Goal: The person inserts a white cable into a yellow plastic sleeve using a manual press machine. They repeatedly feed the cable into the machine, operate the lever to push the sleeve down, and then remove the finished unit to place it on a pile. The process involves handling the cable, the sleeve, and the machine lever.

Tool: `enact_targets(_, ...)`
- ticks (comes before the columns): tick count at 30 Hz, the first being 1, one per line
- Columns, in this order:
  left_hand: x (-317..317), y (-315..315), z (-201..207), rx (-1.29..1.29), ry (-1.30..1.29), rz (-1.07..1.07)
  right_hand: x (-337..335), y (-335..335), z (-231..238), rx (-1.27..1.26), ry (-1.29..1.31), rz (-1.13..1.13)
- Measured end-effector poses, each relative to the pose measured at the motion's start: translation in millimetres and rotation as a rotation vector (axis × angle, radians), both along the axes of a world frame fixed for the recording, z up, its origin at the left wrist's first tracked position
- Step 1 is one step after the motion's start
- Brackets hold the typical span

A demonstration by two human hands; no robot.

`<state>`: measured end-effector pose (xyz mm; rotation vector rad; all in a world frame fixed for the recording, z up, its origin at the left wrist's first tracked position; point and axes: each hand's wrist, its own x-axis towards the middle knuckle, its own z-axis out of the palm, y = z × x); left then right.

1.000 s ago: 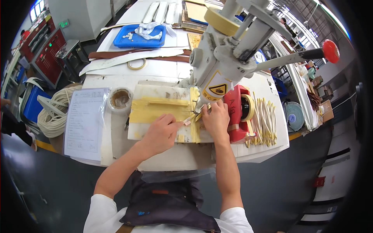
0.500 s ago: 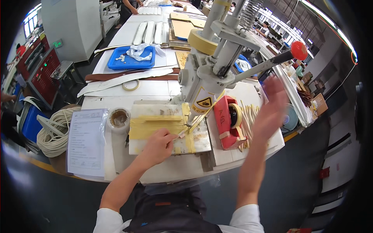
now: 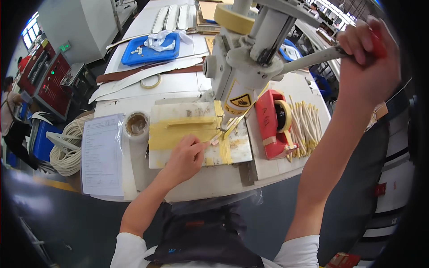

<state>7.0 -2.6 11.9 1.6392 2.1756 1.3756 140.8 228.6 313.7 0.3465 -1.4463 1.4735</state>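
My left hand (image 3: 185, 156) is closed low over the white base plate (image 3: 178, 110) of a grey hand press (image 3: 239, 73). Its thumb and forefinger pinch a thin pale cord (image 3: 215, 140), whose end reaches under the press tip (image 3: 224, 127); the exact contact there is too small to make out. Yellow tape (image 3: 163, 140) covers part of the plate, with a narrow raised strip along it. Up at the right, my right hand (image 3: 368, 73) is wrapped round the red knob (image 3: 379, 43) on the end of the press lever (image 3: 313, 60).
Right of the plate stands a red tape dispenser (image 3: 268, 120), beside several pale cords with yellow ends (image 3: 308, 125). To the left are a tape roll (image 3: 136, 125), a sleeved paper sheet (image 3: 102, 156) and coiled cord (image 3: 69, 152). Behind lies a blue tray (image 3: 152, 59).
My right hand has risen from open air beside the press and closed round the lever's red knob. My left hand stays at the plate, still pinching the cord. The view has shifted slightly.
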Motion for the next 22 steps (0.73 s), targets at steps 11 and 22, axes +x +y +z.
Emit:
enact_targets(11, 0, -1, -5, 0.004, -0.032, 0.023, 77, -70, -179, 0.249, 0.142, -0.314)
enact_targets(22, 0, -3, -9, 0.054, -0.429, 0.237, 45, 16, -46, 0.172, -0.012, 0.042)
